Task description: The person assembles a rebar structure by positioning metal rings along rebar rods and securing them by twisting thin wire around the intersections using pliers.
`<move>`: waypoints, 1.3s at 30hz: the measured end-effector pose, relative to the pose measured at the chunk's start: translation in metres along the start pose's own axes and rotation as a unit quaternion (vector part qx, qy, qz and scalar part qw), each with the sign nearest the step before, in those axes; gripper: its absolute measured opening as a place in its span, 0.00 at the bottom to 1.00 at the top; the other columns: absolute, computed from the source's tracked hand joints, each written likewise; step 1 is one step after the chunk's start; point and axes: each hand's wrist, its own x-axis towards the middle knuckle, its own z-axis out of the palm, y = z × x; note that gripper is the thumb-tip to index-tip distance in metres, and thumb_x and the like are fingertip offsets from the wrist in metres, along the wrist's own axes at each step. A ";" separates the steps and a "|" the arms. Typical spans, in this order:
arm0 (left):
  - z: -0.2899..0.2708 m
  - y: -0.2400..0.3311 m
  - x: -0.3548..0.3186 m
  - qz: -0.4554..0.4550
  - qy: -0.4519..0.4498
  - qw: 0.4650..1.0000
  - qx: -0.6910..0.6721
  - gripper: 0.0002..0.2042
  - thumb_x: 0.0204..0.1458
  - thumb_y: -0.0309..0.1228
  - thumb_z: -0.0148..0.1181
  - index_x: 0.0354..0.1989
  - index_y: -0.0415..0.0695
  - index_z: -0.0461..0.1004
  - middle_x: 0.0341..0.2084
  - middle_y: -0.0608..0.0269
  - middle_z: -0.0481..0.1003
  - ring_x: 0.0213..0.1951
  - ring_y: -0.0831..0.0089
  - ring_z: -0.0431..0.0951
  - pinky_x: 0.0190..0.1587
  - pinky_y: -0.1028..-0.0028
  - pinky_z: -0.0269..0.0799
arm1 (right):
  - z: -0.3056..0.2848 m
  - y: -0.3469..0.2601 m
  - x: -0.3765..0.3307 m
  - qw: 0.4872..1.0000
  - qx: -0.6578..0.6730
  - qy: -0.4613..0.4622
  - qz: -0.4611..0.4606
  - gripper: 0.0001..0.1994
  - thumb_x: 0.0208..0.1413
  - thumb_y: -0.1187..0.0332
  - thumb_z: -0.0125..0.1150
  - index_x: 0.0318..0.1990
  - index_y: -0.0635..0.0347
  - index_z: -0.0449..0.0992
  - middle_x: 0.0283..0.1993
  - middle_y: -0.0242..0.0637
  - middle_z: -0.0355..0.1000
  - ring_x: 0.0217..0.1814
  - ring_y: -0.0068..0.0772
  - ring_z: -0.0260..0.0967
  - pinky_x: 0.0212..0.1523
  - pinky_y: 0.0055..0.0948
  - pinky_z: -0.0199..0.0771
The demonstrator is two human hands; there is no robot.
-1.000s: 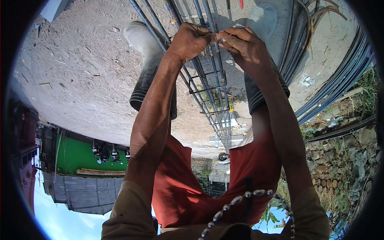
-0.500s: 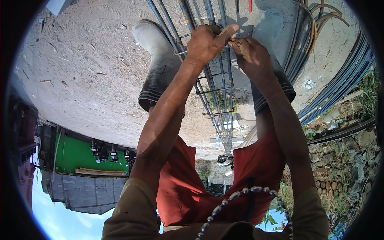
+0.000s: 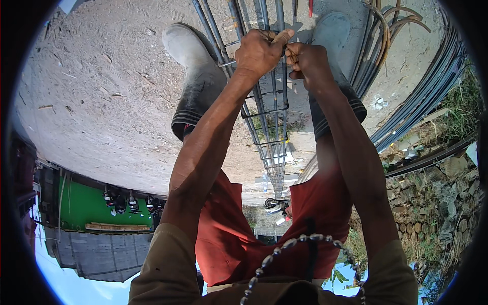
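A long steel rebar cage (image 3: 284, 94), made of straight bars with square stirrups around them, runs between my legs. My left hand (image 3: 260, 52) is closed on its bars near the top of the view, thumb stretched toward the right-hand bar. Close beside that thumb, my right hand (image 3: 308, 63) is curled shut at the same bar. Its fingers hide whatever they pinch. A stirrup (image 3: 264, 114) crosses the bars just below my hands.
My grey-black rubber boots (image 3: 201, 71) stand on both sides of the cage on dusty ground. To the right lie bent brown rods (image 3: 385, 30) and a long bundle of dark bars (image 3: 427, 96). A thin red object (image 3: 310, 7) lies at the top. A stone wall (image 3: 432, 198) is at right.
My right hand has turned and curled its fingers more tightly beside the left thumb. My left hand keeps its grip on the cage. The whole view has shifted slightly.
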 end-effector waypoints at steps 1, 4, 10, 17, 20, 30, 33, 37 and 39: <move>0.000 -0.001 0.000 0.001 0.002 1.000 -0.001 0.21 0.51 0.45 0.57 0.20 0.37 0.77 0.13 0.61 0.73 0.17 0.76 0.70 0.26 0.75 0.66 | -0.002 -0.001 0.001 1.000 -0.002 -0.020 0.023 0.06 0.53 0.69 0.54 0.32 0.63 0.73 0.26 0.40 0.70 0.21 0.33 0.67 0.23 0.33 0.65; -0.003 -0.003 -0.004 0.004 -0.007 1.000 -0.013 0.21 0.51 0.45 0.57 0.18 0.37 0.76 0.12 0.62 0.72 0.17 0.77 0.69 0.24 0.74 0.65 | -0.021 -0.015 0.006 0.986 -0.026 -0.097 0.129 0.06 0.50 0.70 0.55 0.35 0.61 0.74 0.31 0.39 0.72 0.26 0.34 0.69 0.28 0.33 0.69; -0.007 -0.001 -0.003 -0.010 -0.033 0.999 0.010 0.22 0.51 0.45 0.57 0.16 0.37 0.75 0.12 0.63 0.72 0.16 0.78 0.69 0.23 0.74 0.64 | -0.050 0.011 -0.003 0.979 -0.033 0.051 -0.197 0.10 0.47 0.72 0.57 0.39 0.57 0.75 0.42 0.32 0.73 0.40 0.30 0.72 0.43 0.30 0.73; -0.004 -0.022 0.012 0.051 -0.054 0.994 -0.077 0.23 0.48 0.53 0.57 0.22 0.43 0.80 0.10 0.57 0.72 0.17 0.65 0.73 0.27 0.66 0.69 | -0.030 0.028 -0.005 0.941 -0.160 0.028 -0.296 0.13 0.47 0.70 0.57 0.42 0.54 0.73 0.46 0.29 0.70 0.50 0.27 0.67 0.49 0.28 0.69; -0.011 -0.013 0.007 0.036 -0.085 0.991 -0.099 0.23 0.49 0.52 0.57 0.23 0.41 0.79 0.10 0.54 0.71 0.16 0.65 0.72 0.27 0.66 0.68 | -0.028 0.019 -0.005 0.945 -0.180 -0.009 -0.272 0.19 0.43 0.72 0.64 0.44 0.65 0.70 0.44 0.38 0.69 0.44 0.35 0.68 0.44 0.31 0.72; -0.002 -0.022 0.005 0.100 -0.046 0.989 -0.100 0.23 0.52 0.48 0.55 0.21 0.38 0.77 0.09 0.51 0.67 0.13 0.61 0.63 0.23 0.65 0.65 | -0.020 0.016 -0.018 0.978 -0.075 0.003 -0.193 0.11 0.48 0.72 0.58 0.38 0.68 0.70 0.35 0.42 0.69 0.36 0.35 0.68 0.31 0.32 0.71; -0.002 -0.013 0.002 0.062 -0.057 0.990 -0.117 0.22 0.53 0.45 0.55 0.19 0.37 0.75 0.07 0.51 0.64 0.11 0.66 0.61 0.20 0.67 0.62 | 0.027 0.031 -0.028 0.997 0.038 0.072 -0.006 0.10 0.53 0.66 0.56 0.32 0.65 0.71 0.28 0.38 0.69 0.25 0.29 0.66 0.22 0.29 0.66; -0.010 -0.021 0.004 0.019 -0.121 0.991 -0.048 0.17 0.56 0.39 0.52 0.28 0.36 0.78 0.20 0.60 0.76 0.27 0.79 0.73 0.35 0.74 0.69 | 0.010 0.014 -0.011 0.687 0.658 -0.035 0.306 0.17 0.56 0.56 0.54 0.27 0.63 0.71 0.21 0.34 0.69 0.18 0.23 0.63 0.17 0.24 0.61; -0.010 -0.021 0.003 0.004 -0.115 0.992 -0.045 0.17 0.55 0.39 0.52 0.28 0.36 0.78 0.20 0.60 0.76 0.27 0.79 0.72 0.34 0.74 0.68 | -0.017 -0.006 0.004 0.724 0.561 -0.127 0.381 0.20 0.54 0.52 0.54 0.29 0.63 0.73 0.24 0.34 0.70 0.22 0.22 0.67 0.18 0.21 0.63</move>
